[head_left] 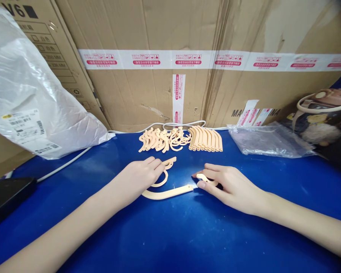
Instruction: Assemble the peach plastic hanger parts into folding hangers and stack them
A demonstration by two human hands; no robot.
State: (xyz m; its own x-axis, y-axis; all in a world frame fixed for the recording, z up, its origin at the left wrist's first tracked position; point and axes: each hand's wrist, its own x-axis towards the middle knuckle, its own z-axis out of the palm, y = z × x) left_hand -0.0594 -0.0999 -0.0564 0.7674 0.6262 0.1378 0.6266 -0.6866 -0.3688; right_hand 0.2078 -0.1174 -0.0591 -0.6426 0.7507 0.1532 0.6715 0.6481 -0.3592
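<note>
My left hand (144, 173) is closed over a small cream S-shaped piece (169, 162) that sticks out past its fingertips. Just below those fingers shows a cream ring-shaped curved piece (162, 181). A long cream curved bar (170, 194) with a hole at its right end lies on the blue table, its left end partly hidden by the same hand. To the right, my right hand (227, 184) pinches a small cream hook-shaped piece (206, 178) between thumb and fingers, near the bar's holed end.
Behind the hands lie piles of S-shaped pieces (155, 139), hooks (180, 138) and long curved bars (206, 139). Cardboard boxes (147, 94) wall off the back. A white plastic bag (39, 98) and black device (11, 199) stand left; a clear bag (269, 140) lies right.
</note>
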